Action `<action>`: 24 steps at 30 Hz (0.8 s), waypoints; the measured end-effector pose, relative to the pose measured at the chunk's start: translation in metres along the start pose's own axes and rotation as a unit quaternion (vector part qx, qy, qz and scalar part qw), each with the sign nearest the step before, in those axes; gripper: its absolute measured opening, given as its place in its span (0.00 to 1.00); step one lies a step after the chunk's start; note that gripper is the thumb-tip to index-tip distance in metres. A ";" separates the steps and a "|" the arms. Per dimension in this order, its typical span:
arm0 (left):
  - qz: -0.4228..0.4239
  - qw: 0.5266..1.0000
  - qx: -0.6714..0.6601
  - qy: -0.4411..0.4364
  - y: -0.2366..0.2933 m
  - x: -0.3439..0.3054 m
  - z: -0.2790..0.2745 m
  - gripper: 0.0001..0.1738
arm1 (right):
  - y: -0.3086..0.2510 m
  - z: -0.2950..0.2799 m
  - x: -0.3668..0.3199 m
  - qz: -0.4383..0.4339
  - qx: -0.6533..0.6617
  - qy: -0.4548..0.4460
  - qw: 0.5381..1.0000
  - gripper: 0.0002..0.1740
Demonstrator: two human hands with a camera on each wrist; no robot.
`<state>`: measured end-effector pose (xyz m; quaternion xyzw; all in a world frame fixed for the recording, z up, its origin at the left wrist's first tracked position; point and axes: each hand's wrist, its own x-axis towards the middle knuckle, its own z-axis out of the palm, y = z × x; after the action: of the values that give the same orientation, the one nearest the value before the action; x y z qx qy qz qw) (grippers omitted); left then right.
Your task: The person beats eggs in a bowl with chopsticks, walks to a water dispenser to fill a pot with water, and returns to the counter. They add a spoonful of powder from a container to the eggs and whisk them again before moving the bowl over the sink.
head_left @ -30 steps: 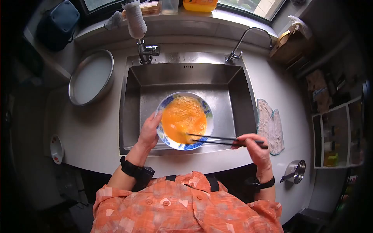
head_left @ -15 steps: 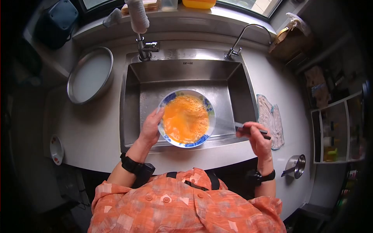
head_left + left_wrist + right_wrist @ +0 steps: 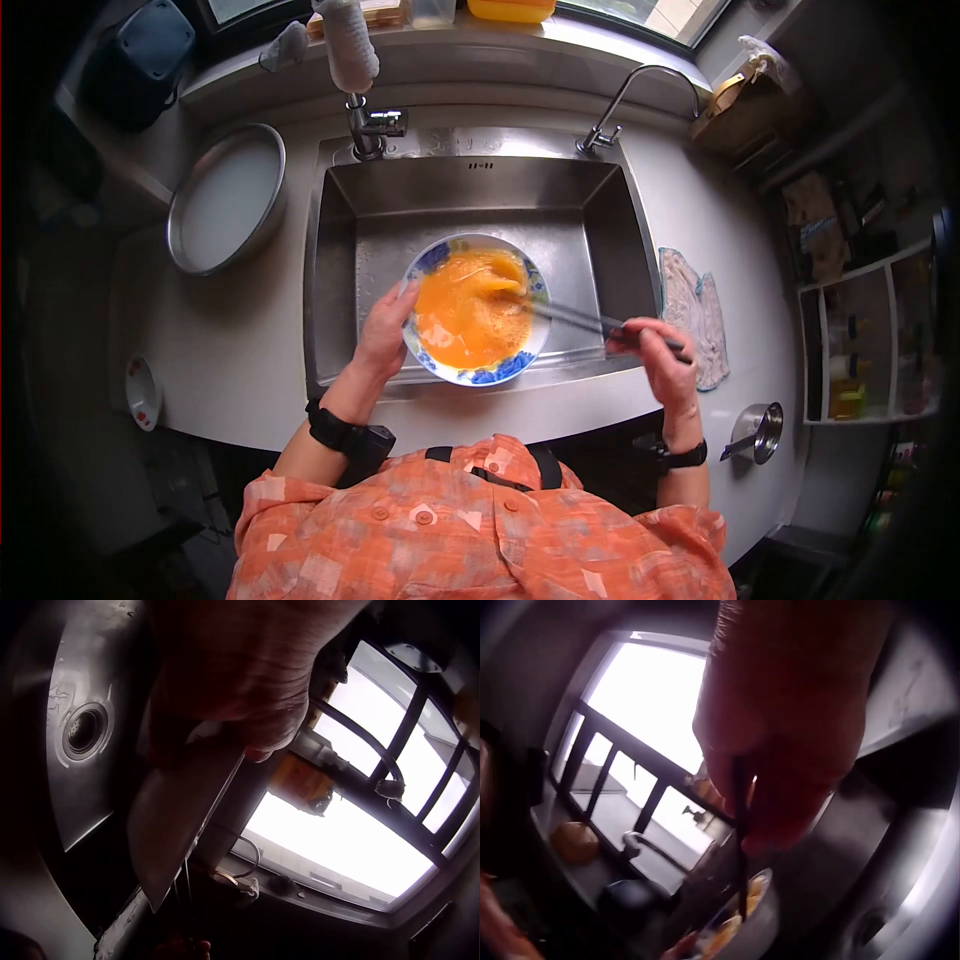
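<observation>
A white bowl with blue flowers (image 3: 490,376), full of frothy orange-yellow beaten egg (image 3: 460,320), is held over the front of the sink. My left hand (image 3: 382,330) grips its left rim, thumb on the edge and fingers underneath; the left wrist view shows the bowl's pale outside (image 3: 169,817) below that hand. My right hand (image 3: 655,355) holds a pair of dark chopsticks (image 3: 575,317), blurred by motion, with their tips in the egg at the bowl's right side. In the right wrist view the chopsticks (image 3: 741,847) run down from the fingers to the bowl.
The steel sink (image 3: 400,190) lies under the bowl, with a faucet (image 3: 368,135) and a thin curved tap (image 3: 600,135) behind. A large basin of whitish liquid (image 3: 225,200) and a small bowl (image 3: 142,393) stand left. A cloth (image 3: 693,320) and a small metal pan (image 3: 765,432) lie right.
The chopsticks have swept round through the egg, from the bowl's lower part to its upper right, and the egg swirls. The left hand keeps its hold on the bowl, nearly still.
</observation>
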<state>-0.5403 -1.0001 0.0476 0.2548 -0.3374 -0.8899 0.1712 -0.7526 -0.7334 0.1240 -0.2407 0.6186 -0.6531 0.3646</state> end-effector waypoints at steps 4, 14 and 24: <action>0.003 1.000 -0.004 0.009 -0.002 0.001 -0.001 0.19 | -0.004 0.005 -0.001 0.016 0.030 -0.063 0.997 0.14; 0.007 1.000 -0.018 0.008 -0.004 0.001 -0.003 0.19 | -0.002 0.005 0.001 0.012 -0.019 -0.028 0.999 0.14; 0.008 1.000 -0.009 0.012 -0.008 0.001 -0.005 0.19 | -0.001 0.001 -0.001 0.020 0.039 -0.054 0.998 0.13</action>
<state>-0.5390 -0.9973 0.0387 0.2614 -0.3296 -0.8883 0.1844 -0.7515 -0.7331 0.1255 -0.2488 0.5769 -0.6550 0.4199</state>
